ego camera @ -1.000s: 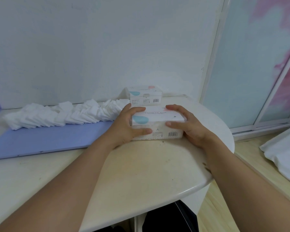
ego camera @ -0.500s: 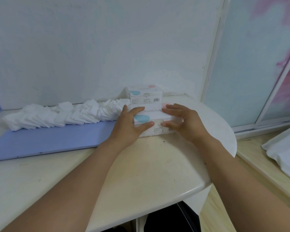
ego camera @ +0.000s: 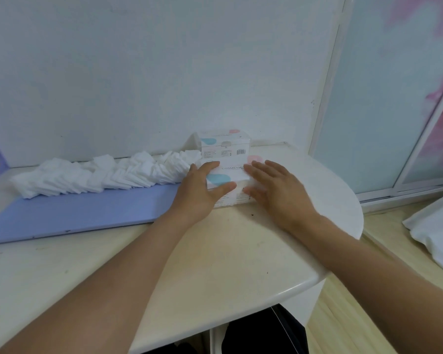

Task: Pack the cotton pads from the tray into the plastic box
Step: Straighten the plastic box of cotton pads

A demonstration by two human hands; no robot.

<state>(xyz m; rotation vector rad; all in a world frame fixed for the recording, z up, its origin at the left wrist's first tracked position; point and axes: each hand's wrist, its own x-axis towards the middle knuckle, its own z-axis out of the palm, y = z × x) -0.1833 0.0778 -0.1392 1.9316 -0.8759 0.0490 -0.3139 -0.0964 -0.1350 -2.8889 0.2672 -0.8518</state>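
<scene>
A row of white cotton pads (ego camera: 100,175) lies along the far edge of a flat blue tray (ego camera: 74,215) on the table. The plastic box (ego camera: 230,175), white with a blue spot and lettering, sits just right of the tray's end. My left hand (ego camera: 197,192) grips its left end, fingers over the top and thumb on the front face. My right hand (ego camera: 274,190), slightly blurred, covers its right half with straight fingers lying on the lid and the thumb against the front. Most of the box is hidden under the two hands.
A second, similar box (ego camera: 225,148) stands right behind against the wall. The cream table (ego camera: 215,264) curves to a rounded edge at the right. Beyond it are a sliding door (ego camera: 394,98) and a white cloth (ego camera: 435,226) on the floor.
The box has moved away from me, up against the second box. My right hand has slid left from the box's right end onto its top. My left hand has kept its hold.
</scene>
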